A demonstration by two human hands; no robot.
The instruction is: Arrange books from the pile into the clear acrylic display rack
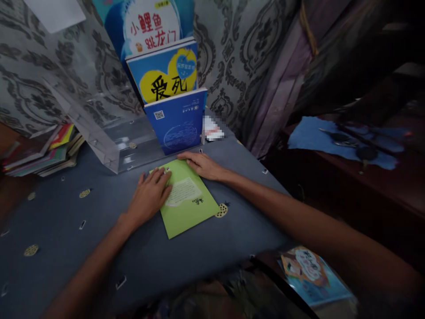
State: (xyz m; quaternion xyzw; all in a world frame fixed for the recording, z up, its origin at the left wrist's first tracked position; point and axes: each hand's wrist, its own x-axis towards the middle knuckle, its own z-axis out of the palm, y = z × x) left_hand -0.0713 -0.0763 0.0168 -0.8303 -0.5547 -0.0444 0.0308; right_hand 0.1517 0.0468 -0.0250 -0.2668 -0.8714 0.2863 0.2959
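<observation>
A green book (pixel 186 217) lies flat on the table in front of me, with a pale text panel on its cover. My left hand (pixel 149 195) rests over its left edge, fingers stretched out and slightly apart. At the far right corner of the same book, my right hand (pixel 201 165) touches the edge with its fingers extended. Just beyond the fingertips stands a blue book (pixel 177 126) in a clear stepped display rack (pixel 114 155). Behind it rise a blue book with a yellow heart (pixel 149 73) and a taller book with red lettering (pixel 154 26).
Several stacked books (pixel 58 153) lie on the left of the dark patterned tablecloth (pixel 99 212). A blue cloth (pixel 312 135) with dark items lies on a surface to the right. Another book (pixel 318 283) is low at the right, beyond the table edge. A patterned curtain (pixel 245 44) hangs behind.
</observation>
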